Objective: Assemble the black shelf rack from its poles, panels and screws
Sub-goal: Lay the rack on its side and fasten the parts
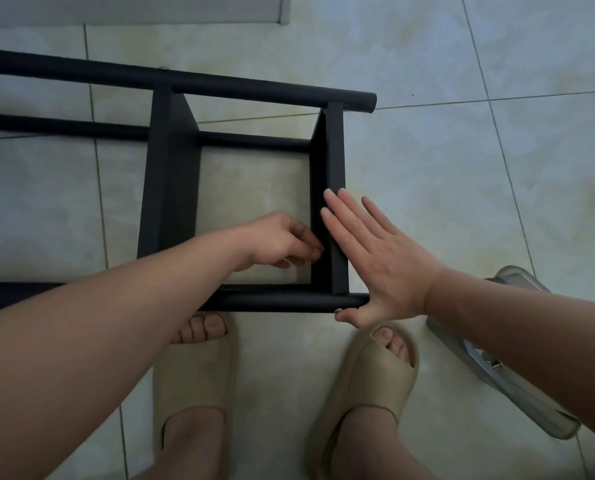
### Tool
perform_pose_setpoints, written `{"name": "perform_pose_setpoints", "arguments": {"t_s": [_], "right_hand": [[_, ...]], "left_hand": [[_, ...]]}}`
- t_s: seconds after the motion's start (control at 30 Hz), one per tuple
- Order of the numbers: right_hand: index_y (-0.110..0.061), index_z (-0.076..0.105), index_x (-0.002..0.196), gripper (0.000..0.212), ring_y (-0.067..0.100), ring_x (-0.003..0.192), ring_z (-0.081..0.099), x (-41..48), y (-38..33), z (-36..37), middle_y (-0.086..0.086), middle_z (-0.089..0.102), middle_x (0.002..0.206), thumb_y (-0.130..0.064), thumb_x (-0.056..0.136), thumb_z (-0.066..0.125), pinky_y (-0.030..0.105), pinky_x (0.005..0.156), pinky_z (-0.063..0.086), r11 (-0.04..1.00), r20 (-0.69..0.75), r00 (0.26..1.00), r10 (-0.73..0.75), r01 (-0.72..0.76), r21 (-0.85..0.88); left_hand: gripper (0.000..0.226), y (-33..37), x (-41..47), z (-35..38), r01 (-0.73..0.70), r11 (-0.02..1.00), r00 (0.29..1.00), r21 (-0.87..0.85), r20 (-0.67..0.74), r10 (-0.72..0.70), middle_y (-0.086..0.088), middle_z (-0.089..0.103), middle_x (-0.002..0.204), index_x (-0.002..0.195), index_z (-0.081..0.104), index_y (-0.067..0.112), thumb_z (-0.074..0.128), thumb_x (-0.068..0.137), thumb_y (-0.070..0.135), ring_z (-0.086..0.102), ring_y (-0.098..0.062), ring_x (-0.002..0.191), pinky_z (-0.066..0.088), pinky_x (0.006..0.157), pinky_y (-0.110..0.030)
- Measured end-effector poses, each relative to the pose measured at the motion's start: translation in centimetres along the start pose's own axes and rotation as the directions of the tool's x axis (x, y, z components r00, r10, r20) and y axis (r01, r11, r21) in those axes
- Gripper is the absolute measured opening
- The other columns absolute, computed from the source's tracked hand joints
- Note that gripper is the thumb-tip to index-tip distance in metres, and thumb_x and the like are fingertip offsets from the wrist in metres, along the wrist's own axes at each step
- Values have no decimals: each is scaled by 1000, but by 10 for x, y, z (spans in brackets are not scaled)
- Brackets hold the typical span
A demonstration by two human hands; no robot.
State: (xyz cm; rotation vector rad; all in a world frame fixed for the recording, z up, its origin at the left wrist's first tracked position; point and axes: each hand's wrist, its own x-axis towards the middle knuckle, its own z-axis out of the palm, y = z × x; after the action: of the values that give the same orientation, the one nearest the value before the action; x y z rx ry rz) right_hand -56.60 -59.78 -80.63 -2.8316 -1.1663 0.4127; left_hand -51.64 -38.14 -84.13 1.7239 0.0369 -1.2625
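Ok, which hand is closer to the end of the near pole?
Right. The right hand lies flat with its thumb at the pole end; the left hand is farther in, curled against the end panel.

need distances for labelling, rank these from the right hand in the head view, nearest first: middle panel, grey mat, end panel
1. end panel: touching; the right hand lies flat against it.
2. middle panel: to the left, across the open bay.
3. grey mat: farthest, at the top edge of the view.
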Motion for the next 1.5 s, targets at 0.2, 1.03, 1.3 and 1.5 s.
{"name": "perform_pose_setpoints", "arguments": {"t_s": [0.2, 1.03, 1.3, 1.5], "right_hand": [[5, 9, 159, 126, 37, 157, -4, 0, 2, 3, 23, -1, 168, -82, 77, 49, 58, 124, 18, 1000, -20, 1000, -14, 14, 18], [4, 10, 160, 127, 38, 156, -2, 2, 4, 9, 23, 0, 168, -81, 75, 53, 60, 122, 21, 997, -56, 998, -22, 26, 78], [4, 11, 159, 127, 39, 156, -1, 2, 4, 10, 23, 1, 168, -81, 75, 55, 60, 122, 22, 996, -63, 998, -25, 31, 90], [5, 13, 159, 127, 40, 156, -1, 3, 3, 9, 25, 2, 168, -80, 74, 56, 60, 122, 22, 995, -54, 998, -26, 31, 97]], "left_hand": [[10, -8, 2, -15, -1, 997, 1000, -76, 5, 1, 8, 77, 86, 95, 74, 26, 68, 93, 18, 64, -6, 79, 50, 77, -25], [8, -3, 11, 11, 153, 987, 958, -39, 250, -139, 1, 78, 87, 87, 73, 20, 69, 90, 14, 67, -7, 70, 49, 76, -27], [15, 5, 14, 16, 197, 976, 929, -94, 336, -155, -1, 71, 74, 84, 71, 12, 67, 86, -2, 63, -12, 70, 50, 73, -25], [17, 8, 18, 15, 263, 961, 900, -85, 382, -212, -6, 69, 84, 104, 69, 3, 60, 90, -2, 64, -15, 75, 53, 77, -25]]}}
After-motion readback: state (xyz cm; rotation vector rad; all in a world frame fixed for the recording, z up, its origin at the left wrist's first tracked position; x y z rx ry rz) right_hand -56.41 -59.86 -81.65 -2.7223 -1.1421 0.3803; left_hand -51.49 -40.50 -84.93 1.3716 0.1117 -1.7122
